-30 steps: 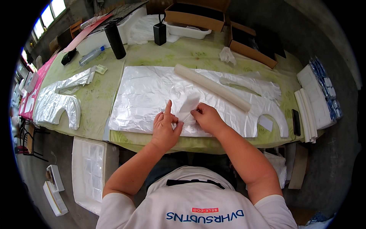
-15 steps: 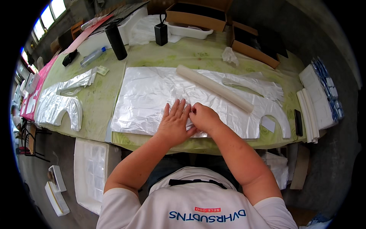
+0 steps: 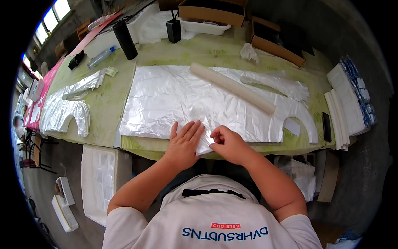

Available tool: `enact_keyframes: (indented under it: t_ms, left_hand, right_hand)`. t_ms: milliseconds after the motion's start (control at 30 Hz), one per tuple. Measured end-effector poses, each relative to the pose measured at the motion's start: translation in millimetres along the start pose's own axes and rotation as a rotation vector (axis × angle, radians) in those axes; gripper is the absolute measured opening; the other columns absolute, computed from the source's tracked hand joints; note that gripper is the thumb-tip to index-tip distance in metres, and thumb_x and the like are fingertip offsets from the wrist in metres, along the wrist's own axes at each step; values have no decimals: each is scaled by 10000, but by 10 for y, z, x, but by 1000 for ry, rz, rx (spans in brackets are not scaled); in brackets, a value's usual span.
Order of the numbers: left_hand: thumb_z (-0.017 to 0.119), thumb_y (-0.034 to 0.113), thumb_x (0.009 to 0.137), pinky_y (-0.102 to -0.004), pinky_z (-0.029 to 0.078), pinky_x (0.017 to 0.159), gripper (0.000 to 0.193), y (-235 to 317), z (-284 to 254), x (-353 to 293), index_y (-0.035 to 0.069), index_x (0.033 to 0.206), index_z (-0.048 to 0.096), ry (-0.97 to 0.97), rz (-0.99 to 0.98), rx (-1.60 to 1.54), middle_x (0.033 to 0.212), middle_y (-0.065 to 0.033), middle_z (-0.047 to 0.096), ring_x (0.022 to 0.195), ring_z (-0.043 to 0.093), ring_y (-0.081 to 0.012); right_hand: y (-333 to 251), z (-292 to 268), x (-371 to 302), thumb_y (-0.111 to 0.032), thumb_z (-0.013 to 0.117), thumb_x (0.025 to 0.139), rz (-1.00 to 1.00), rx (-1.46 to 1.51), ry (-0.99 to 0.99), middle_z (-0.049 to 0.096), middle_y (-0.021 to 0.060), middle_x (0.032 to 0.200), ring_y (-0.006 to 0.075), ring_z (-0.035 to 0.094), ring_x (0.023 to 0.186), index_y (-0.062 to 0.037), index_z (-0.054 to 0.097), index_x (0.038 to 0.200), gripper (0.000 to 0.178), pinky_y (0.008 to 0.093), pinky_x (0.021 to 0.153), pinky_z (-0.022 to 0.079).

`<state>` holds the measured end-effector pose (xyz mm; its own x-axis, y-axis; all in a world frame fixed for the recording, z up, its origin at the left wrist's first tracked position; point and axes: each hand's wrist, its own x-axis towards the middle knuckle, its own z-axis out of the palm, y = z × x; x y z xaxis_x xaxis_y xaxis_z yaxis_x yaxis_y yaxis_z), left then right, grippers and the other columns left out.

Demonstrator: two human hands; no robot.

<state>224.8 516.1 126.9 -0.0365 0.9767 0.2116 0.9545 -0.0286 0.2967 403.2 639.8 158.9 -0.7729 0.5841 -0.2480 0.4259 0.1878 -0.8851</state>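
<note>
A stack of thin, shiny, whitish plastic film sheets (image 3: 161, 101) with cut-out curves at the right end lies flat on the table. At its near edge is a small folded piece of the film (image 3: 204, 146). My left hand (image 3: 184, 143) lies flat on the left side of this piece, fingers stretched. My right hand (image 3: 230, 145) is curled at the piece's right edge, thumb and fingers bent around the film; the exact grip is partly hidden. A pale, translucent tube (image 3: 232, 88) rests diagonally across the stack.
Another cut film stack (image 3: 66, 110) lies at the left. At the back stand a black cylinder (image 3: 124, 40), a black box with a loop (image 3: 173, 30), and cardboard boxes (image 3: 275, 41). A dark phone-like slab (image 3: 326, 126) and white rolls (image 3: 336, 120) lie right. A white bin (image 3: 99, 182) is below left.
Both hands have come nearer to me, toward the table's front edge. A small folded piece of film now shows between them. My view has shifted slightly.
</note>
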Motion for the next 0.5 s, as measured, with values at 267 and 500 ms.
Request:
enact_keyframes:
  t_ms: [267,500]
  left_hand:
    - [605,40,814,-494,359,1134,473,-225,11,53,114,1277,669,116,40,-153,1392,-53,627,1301,549,-251]
    - [736,121,837,-422,454,981,153,-325,106,109,73,982,739,307,-67,-275,1146,-59,701,1123,612,-302]
  right_hand:
    - [124,-114,101,-90,721,768,-704,-471,265,644,95,1130,340,576,1088,-90,664,1110,346,440,983,456]
    - [183,-19,477,-251,723,851,-422,-523,240,639,107,1007,328,590,978,-64,731,873,189,465,856,476]
